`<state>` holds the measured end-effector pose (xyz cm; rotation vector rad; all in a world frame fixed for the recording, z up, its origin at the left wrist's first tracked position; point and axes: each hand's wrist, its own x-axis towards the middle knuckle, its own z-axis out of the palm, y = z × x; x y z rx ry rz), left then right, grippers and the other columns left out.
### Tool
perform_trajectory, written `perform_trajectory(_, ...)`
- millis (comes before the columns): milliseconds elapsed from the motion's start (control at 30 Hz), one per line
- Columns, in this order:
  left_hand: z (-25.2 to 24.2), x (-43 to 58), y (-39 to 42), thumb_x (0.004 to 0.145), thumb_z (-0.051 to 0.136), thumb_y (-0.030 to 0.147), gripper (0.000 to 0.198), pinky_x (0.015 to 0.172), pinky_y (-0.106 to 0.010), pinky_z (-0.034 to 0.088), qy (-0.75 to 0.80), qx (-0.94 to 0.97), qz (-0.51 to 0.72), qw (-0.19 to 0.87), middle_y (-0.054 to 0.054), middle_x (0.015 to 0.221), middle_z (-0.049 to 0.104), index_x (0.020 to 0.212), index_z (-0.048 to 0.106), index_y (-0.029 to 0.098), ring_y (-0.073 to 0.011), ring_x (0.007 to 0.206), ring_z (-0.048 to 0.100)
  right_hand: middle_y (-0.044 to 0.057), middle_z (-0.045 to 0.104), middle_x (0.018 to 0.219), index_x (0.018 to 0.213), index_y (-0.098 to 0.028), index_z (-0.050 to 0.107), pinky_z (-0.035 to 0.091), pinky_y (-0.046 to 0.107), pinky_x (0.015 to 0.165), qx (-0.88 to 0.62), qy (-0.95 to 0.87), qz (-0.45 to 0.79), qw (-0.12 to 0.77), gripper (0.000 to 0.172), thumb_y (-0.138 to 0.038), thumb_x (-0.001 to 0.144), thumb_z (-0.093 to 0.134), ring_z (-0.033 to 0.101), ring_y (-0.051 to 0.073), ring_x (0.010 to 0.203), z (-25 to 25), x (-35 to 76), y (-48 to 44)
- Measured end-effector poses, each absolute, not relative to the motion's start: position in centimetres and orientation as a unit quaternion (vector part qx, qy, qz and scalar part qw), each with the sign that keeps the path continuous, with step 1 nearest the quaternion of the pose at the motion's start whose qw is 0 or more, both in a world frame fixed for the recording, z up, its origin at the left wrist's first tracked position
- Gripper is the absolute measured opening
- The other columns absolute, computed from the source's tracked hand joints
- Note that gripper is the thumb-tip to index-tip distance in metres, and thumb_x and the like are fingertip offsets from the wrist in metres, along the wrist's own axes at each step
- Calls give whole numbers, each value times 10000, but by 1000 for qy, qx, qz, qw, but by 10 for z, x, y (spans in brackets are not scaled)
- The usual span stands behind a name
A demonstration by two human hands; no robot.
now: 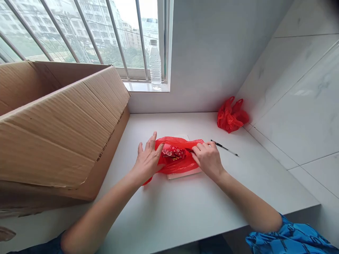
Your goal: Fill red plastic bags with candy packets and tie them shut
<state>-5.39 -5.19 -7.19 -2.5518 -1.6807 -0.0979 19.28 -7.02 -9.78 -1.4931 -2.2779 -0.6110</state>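
Observation:
A thin red plastic bag [180, 168] lies spread in front of me, its mouth parted. Inside it shows a red printed packet [173, 151] with white patterning. My left hand [148, 157] rests against the bag's left side, fingers spread apart and the thumb over the opening. At the right end, my right hand [208, 157] has its fingers closed on the bag's edge. Beneath the bag, part of a flat white item [182, 174] sticks out; its kind is hidden.
A large open cardboard box [66, 130] stands at the left. A black pen [224, 147] lies right of the bag. Another red plastic bag [231, 115], bunched up, sits in the back right corner. A clear water bottle [155, 65] stands on the windowsill [135, 86].

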Motion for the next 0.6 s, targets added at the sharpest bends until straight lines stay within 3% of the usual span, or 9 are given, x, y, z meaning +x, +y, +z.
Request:
perform_trajectory(133, -61, -52, -56, 784, 720, 316, 660, 1119, -590, 288, -525, -849, -49, 19, -202, 1641, 34, 1391, 482, 213, -383, 1384, 391, 47, 659, 765, 879, -174, 623, 307, 363, 830, -542, -803, -194, 155, 121, -256, 947, 565, 559, 195, 729, -90, 182, -67)
perform_trajectory(267, -49, -50, -58, 831, 671, 324, 509, 1066, -520, 377, -528, -846, -72, 10, -211, 1631, 107, 1305, 548, 186, -366, 1313, 471, 71, 694, 879, 965, -180, 641, 308, 369, 846, -498, -842, -156, 141, 182, -345, 957, 563, 591, 215, 822, -87, 161, -60)
perform_trajectory(333, -47, -51, -58, 829, 671, 310, 571, 1013, -492, 426, -539, -839, -76, 6, -214, 1628, 119, 1363, 510, 193, -367, 1278, 500, 89, 707, 921, 980, -175, 659, 309, 378, 832, -504, -844, -152, 106, 190, -346, 941, 584, 603, 227, 842, -87, 156, -54)
perform_trajectory(433, -46, -53, -57, 821, 665, 279, 692, 887, -436, 499, -552, -831, -68, -17, -193, 1637, 90, 1464, 410, 244, -369, 1254, 519, 110, 711, 830, 884, -156, 680, 302, 393, 788, -552, -816, -161, 57, 204, -335, 927, 591, 611, 239, 788, -86, 157, -46)
perform_trajectory(600, -45, -53, -62, 827, 628, 240, 774, 663, -315, 521, -561, -825, -36, -56, -160, 1646, 48, 1522, 296, 316, -351, 1262, 521, 135, 687, 759, 790, -142, 658, 283, 386, 709, -618, -758, -195, 67, 328, -382, 969, 524, 592, 237, 713, -81, 163, -39)
